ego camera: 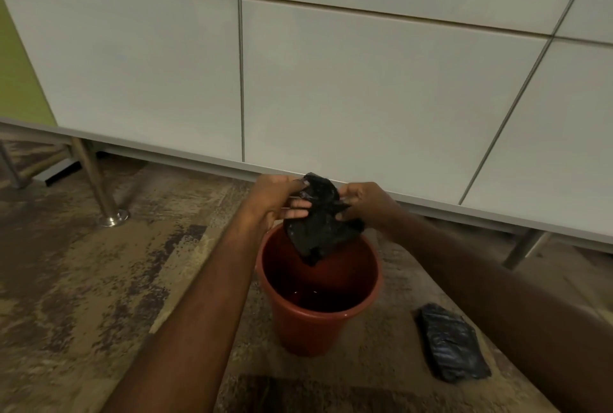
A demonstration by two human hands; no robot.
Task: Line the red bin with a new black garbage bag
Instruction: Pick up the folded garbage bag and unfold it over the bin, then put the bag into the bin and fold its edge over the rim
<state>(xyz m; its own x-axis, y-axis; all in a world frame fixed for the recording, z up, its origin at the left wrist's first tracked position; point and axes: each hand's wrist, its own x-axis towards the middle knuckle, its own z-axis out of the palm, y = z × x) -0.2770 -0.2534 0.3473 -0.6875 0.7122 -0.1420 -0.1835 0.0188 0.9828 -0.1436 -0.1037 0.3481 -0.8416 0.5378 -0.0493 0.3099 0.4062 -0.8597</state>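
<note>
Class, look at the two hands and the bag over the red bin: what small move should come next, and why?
Probably pull the hands apart to open the bag out. The black bag is still bunched between the left hand and right hand, above the unlined red bin, so it cannot yet go over the rim.

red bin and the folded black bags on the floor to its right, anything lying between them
Nothing. In the head view, only bare mottled floor separates the red bin from the folded black bags.
</note>
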